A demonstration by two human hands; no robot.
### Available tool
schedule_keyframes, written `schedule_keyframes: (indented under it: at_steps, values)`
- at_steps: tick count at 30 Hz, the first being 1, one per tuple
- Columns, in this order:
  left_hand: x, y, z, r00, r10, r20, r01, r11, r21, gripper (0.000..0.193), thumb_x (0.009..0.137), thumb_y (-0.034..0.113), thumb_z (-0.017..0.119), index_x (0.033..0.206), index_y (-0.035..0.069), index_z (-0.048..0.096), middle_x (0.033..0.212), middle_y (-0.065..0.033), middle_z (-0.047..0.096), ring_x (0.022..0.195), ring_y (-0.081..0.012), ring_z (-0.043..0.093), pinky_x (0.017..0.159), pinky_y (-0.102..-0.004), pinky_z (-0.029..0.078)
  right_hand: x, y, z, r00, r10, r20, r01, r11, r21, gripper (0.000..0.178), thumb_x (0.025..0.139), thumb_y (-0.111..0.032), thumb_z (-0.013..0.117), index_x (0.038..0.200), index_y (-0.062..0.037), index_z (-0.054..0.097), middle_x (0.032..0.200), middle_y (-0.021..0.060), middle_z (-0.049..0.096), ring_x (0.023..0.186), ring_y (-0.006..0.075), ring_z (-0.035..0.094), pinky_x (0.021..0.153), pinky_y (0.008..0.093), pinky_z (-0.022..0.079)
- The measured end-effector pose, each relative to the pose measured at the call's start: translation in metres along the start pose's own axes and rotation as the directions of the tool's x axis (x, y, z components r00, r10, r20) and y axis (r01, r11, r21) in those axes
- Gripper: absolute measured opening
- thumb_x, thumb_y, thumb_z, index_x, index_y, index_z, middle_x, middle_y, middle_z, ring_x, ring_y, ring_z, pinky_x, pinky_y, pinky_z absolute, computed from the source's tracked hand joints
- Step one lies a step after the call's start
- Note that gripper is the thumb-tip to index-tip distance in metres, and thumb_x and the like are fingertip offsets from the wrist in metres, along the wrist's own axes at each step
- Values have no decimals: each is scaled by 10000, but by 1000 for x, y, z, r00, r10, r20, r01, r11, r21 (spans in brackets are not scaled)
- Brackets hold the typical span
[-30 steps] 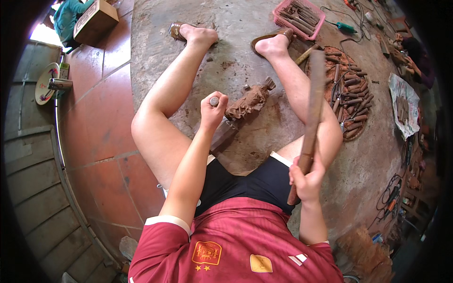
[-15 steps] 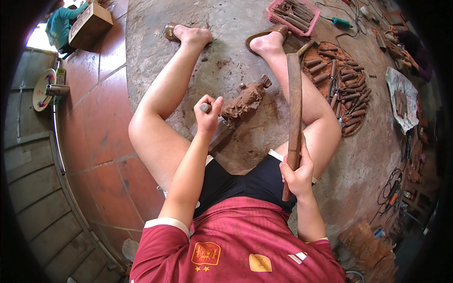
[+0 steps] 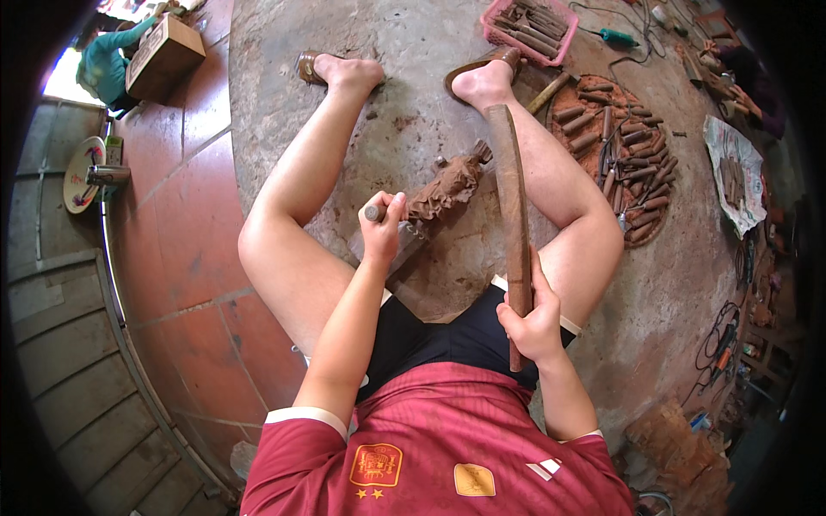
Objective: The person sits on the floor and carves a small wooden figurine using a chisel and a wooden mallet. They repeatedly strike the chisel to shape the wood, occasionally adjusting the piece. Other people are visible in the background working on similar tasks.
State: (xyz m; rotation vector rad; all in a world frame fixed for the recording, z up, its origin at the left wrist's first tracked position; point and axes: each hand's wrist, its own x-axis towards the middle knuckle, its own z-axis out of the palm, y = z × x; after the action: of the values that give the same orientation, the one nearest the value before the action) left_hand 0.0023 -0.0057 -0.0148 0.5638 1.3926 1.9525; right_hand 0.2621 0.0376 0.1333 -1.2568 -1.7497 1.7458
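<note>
My left hand (image 3: pixel 384 236) is closed around the rounded handle of a chisel (image 3: pixel 375 212), whose butt end points up at me. The chisel's blade is hidden from view. Just beyond that hand lies a brown carved wooden figure (image 3: pixel 444 193) with deep folds, tilted on the ground between my legs against a block (image 3: pixel 404 245). In my right hand (image 3: pixel 535 320) I grip a long, slightly curved wooden club (image 3: pixel 511 193) near its lower end. The club rises over my right thigh, its far end apart from the chisel.
Several wooden-handled chisels (image 3: pixel 641 176) lie on a round reddish patch at the right, near a mallet (image 3: pixel 551 93). A pink basket (image 3: pixel 564 53) holds more tools. Farther right is a white sack (image 3: pixel 736 176). A person in a teal top (image 3: pixel 107 64) works beside a wooden box (image 3: pixel 168 56) at upper left.
The far end of the club has swung left, toward the carving, and my right hand has shifted slightly left with it. My left hand stays by the carving, still holding the chisel.
</note>
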Motion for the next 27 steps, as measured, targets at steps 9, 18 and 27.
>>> schedule_keyframes:
  at_steps: [9,18,27]
  values:
    - [-1,2,4,994,53,93,-65,990,127,297,870,-15,550,618,36,401,588,-28,452,569,-127,417,542,-281,339,-2,-1,4,998,-56,9,56,996,-72,866,711,-28,626,1475,95,237,1277,271,566,1213,257,558,1000,321,429]
    - [14,13,33,957,58,282,-218,789,575,245,847,171,667,686,16,568,539,-67,507,528,-106,471,502,-306,410,4,-13,0,988,-123,93,145,947,-287,901,696,-66,674,1486,55,257,1075,246,678,1001,226,674,873,292,505]
    - [9,12,41,918,41,395,-273,787,553,256,821,162,681,676,17,528,566,-146,480,498,-224,476,507,-361,429,1,-7,0,973,-204,109,229,905,-357,893,691,-96,677,1484,19,283,822,280,665,772,365,709,670,389,561]
